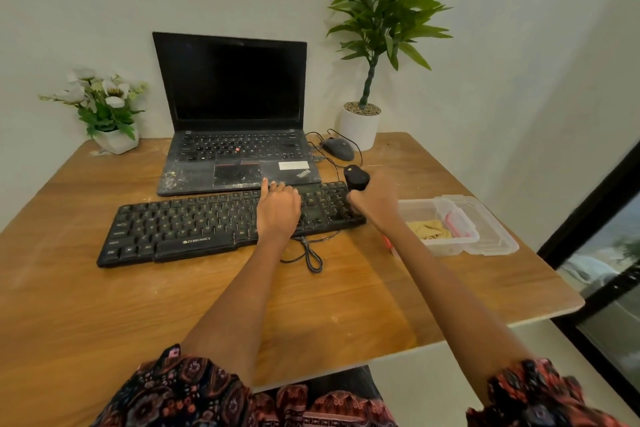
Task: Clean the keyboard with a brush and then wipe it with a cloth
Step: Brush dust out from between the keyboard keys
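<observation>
A black keyboard [194, 225] lies across the wooden table [173, 305] in front of a laptop. My left hand [278, 208] rests flat on the keyboard's right half, fingers straight and pointing at the laptop. My right hand [375, 203] grips a black brush [356, 178] by its handle, held upright over the number pad at the keyboard's right end; the bristles are hidden behind my hand. A yellowish cloth [429, 230] lies inside a clear plastic box [450, 246] to the right.
An open black laptop [235, 135] stands behind the keyboard. A wired mouse [337, 148] and its cable lie at the back right, next to a potted plant [360, 125]. A flower pot [116, 140] sits back left. The keyboard's cable [310, 255] loops near my left wrist.
</observation>
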